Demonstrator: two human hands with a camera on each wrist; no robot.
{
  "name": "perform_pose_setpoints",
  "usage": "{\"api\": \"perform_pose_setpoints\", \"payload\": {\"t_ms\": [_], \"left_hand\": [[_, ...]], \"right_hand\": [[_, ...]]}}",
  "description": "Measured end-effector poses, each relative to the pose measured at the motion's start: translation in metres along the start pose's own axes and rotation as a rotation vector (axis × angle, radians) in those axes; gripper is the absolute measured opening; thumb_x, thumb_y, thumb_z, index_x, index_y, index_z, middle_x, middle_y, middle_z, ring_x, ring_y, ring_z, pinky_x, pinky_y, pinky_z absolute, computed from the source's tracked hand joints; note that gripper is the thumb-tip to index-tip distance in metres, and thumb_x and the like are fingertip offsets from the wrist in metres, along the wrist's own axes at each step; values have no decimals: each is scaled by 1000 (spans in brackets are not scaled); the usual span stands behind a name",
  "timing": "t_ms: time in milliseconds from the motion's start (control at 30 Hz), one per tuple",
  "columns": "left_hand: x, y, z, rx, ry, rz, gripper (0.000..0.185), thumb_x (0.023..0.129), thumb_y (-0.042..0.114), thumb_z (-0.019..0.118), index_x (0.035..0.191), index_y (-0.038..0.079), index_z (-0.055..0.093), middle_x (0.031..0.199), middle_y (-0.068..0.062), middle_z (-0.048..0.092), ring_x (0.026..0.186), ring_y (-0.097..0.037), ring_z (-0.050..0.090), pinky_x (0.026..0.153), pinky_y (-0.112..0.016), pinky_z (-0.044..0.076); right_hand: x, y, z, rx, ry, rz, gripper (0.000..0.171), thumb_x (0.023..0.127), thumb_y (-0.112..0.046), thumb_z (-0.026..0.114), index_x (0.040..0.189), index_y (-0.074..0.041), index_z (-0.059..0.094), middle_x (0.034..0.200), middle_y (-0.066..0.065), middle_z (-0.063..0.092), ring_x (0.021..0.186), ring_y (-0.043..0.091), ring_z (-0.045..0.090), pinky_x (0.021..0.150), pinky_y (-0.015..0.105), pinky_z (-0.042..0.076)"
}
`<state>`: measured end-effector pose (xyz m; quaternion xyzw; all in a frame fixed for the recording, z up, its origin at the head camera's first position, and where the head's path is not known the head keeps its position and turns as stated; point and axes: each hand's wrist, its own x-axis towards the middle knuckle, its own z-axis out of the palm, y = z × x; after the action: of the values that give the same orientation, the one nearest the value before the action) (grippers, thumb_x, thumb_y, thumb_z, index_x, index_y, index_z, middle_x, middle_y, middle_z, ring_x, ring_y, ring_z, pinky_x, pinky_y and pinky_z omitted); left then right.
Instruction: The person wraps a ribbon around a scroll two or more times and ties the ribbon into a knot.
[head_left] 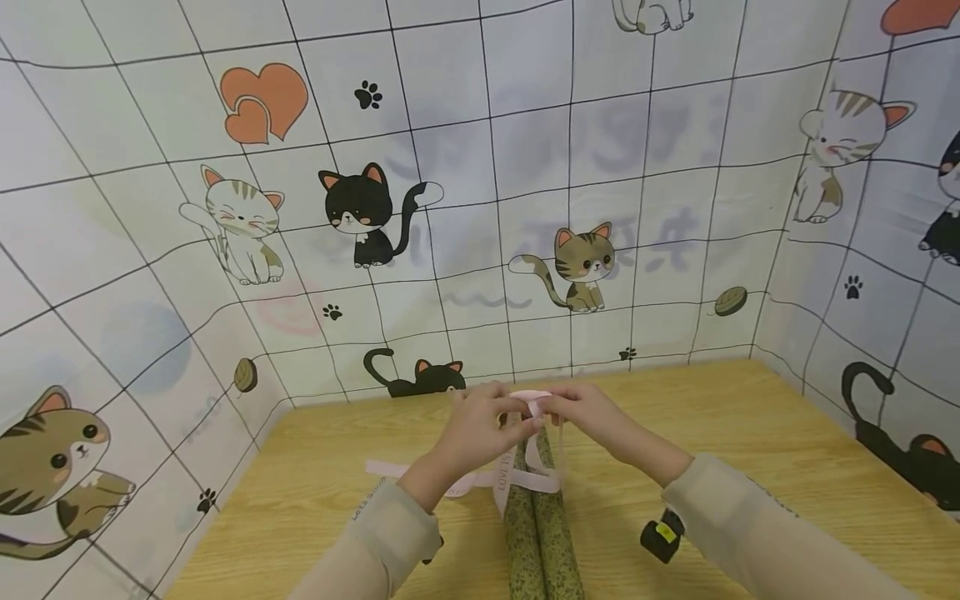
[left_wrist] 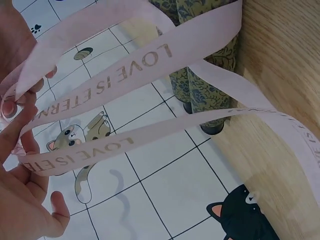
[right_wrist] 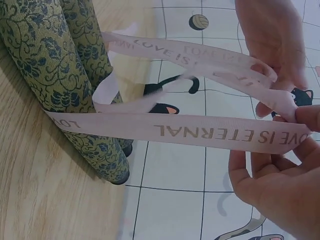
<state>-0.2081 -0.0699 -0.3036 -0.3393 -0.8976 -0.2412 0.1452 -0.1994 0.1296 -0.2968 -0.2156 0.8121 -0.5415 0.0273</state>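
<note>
A pale pink ribbon [head_left: 504, 479] printed with "LOVE IS ETERNAL" passes around two long olive-green rolls [head_left: 525, 533] with a dark floral pattern. The rolls lie side by side on the table and end in dark caps, seen in both wrist views. Beyond their far ends, my left hand [head_left: 480, 429] pinches the ribbon between thumb and fingers. Close beside it, my right hand [head_left: 588, 410] also pinches ribbon, with a small pink loop between the two hands. Loose lengths of ribbon [left_wrist: 120, 145] stretch from the fingers back toward the rolls.
The wooden table [head_left: 300, 492] meets a wall covering [head_left: 465, 208] with a grid and cartoon cats at its back edge. A small black object [head_left: 662, 537] with a yellow patch lies by my right sleeve [head_left: 750, 525]. A ribbon tail [head_left: 386, 468] extends left.
</note>
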Motion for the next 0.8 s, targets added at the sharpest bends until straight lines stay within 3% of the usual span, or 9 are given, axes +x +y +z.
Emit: {"api": "perform_pose_setpoints", "payload": {"t_ms": [100, 200, 300, 433, 500, 633, 800], "left_hand": [[1, 0, 0, -27, 18, 3, 28, 91, 45, 56, 97, 25, 74, 85, 10, 55, 76, -7, 47, 82, -42, 30], [2, 0, -1, -64, 33, 16, 22, 91, 37, 59, 95, 22, 75, 78, 11, 50, 71, -7, 45, 79, -40, 29], [2, -2, -2, -88, 47, 34, 19, 91, 31, 61, 93, 18, 75, 73, 10, 48, 63, -8, 40, 73, -35, 31], [1, -6, -2, -103, 69, 53, 19, 91, 28, 61, 89, 15, 75, 76, 8, 55, 59, -7, 38, 61, -25, 34], [1, -7, -2, -108, 72, 55, 20, 92, 28, 61, 88, 15, 75, 78, 7, 58, 59, -7, 38, 56, -23, 34], [-1, -9, -4, -126, 55, 47, 21, 92, 30, 60, 88, 15, 75, 81, 6, 60, 58, -7, 38, 56, -23, 34], [-3, -14, -6, -193, 16, 14, 24, 92, 35, 59, 86, 18, 75, 87, 7, 63, 60, -8, 41, 56, -23, 37]], "right_hand": [[-1, -3, 0, 10, 4, 26, 29, 97, -24, 48, 108, -1, 63, 88, 4, 60, 79, 20, 54, 72, 33, 44], [0, -4, 0, 63, -2, 44, 33, 97, -22, 50, 123, -1, 48, 95, 10, 64, 82, 21, 56, 73, 33, 44], [0, -3, 0, 108, -22, 30, 27, 98, -19, 48, 117, -3, 38, 92, 12, 61, 82, 22, 55, 68, 33, 44], [0, -1, 0, 123, -48, 22, 20, 98, -20, 48, 104, -1, 42, 92, 10, 51, 83, 20, 50, 70, 32, 43], [-1, 1, 0, 124, -74, 24, 25, 95, -19, 54, 108, 0, 43, 100, 12, 51, 88, 18, 51, 75, 33, 43], [-3, 4, 0, 105, -120, 14, 52, 88, -10, 61, 129, 0, 31, 109, 16, 52, 91, 20, 51, 75, 33, 45], [-3, 9, -4, 22, -105, -23, 55, 84, 3, 51, 135, 1, 31, 97, 12, 52, 77, 18, 47, 63, 28, 44]]}}
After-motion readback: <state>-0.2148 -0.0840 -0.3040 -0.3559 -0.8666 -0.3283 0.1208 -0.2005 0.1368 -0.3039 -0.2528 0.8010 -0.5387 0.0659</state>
